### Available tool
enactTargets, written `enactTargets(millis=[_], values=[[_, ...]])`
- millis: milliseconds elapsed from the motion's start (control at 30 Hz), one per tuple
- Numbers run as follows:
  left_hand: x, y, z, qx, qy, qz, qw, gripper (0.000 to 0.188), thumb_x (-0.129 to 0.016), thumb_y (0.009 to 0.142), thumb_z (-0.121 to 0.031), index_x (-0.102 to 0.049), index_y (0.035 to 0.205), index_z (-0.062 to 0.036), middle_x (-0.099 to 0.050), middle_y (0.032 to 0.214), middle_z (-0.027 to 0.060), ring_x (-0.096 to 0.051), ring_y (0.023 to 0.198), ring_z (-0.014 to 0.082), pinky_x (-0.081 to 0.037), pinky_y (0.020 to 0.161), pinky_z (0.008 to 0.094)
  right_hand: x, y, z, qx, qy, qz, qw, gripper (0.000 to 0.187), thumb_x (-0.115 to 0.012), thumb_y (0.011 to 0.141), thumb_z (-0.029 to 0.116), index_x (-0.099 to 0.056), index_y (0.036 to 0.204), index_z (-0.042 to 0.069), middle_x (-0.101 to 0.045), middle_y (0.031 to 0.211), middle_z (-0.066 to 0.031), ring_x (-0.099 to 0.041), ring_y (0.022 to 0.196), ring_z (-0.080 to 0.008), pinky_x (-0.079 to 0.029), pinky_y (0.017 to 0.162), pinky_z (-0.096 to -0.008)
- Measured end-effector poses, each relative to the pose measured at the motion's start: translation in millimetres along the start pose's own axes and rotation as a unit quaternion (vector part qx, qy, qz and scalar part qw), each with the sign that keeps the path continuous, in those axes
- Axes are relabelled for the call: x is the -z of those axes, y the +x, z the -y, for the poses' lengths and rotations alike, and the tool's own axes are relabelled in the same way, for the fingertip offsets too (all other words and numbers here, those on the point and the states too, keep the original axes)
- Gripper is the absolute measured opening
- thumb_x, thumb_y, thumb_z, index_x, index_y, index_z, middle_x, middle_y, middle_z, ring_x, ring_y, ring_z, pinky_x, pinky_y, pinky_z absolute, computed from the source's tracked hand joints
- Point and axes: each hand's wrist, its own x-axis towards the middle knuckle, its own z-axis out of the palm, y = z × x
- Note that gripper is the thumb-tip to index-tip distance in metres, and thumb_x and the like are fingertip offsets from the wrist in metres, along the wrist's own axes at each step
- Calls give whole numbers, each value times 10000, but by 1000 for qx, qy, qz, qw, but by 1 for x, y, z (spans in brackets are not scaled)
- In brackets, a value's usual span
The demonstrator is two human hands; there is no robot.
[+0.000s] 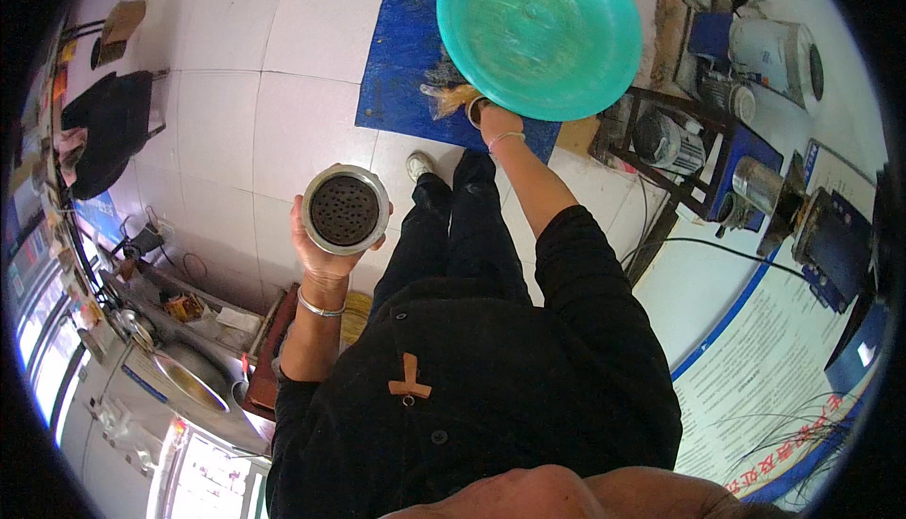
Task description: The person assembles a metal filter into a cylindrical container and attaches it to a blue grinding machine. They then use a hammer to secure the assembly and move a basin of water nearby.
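Note:
My left hand (326,257) is wrapped round a silver metal cylinder head with a perforated dark plate (345,209) in its mouth. The plate's several holes face up. My right hand (500,123) reaches forward to the near edge of a large turquoise plastic basin (612,9). Its fingers are closed on a small round ring-like piece (475,113), partly hidden by the hand and the basin's rim. Next to that piece lies a crumpled tan, translucent wrapping (447,99). The basin's inside carries pale smears.
Under the basin is a worn blue board (396,75). On the right stand a dark metal frame with a motor (668,142) and a white bucket (769,57). A black cable (717,247) runs there. At left are a black chair (113,132) and a cluttered counter (203,316).

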Motion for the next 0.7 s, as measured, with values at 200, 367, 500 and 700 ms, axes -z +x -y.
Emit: enactTargets(millis=[200,367,500,700], values=[[8,-9,0,-3,-36,11,999,671,-374,837,-611,-366,1315,-141,-439,1257,228,-524,1024,428,-509,516,392,4,2,10,45,-17,19,999,233,-450,830,124,-668,821,39,-656,849,-181,-647,796,-330,-522,689,-432],[8,-9,-1,20,-65,-45,997,688,-296,831,-642,-403,1280,-131,-478,1231,184,-525,1017,436,-467,523,416,55,-53,16,23,8,-7,1000,241,-453,839,170,-628,811,6,-644,817,-201,-635,784,-344,-499,693,-462],[10,-4,-3,13,-125,9,992,625,-369,815,-611,-470,1226,-151,-537,1158,141,-563,950,355,-473,526,468,143,-122,33,122,89,-121,981,220,-506,864,198,-599,879,-1,-627,742,-156,-613,665,-287,-478,608,-396],[1,-1,-12,57,-28,-55,996,581,-412,801,-611,-541,1165,-177,-581,1119,103,-576,931,315,-472,565,497,281,-207,110,302,251,3,920,170,-556,848,204,-578,903,45,-579,693,-157,-583,618,-303,-441,553,-377]])
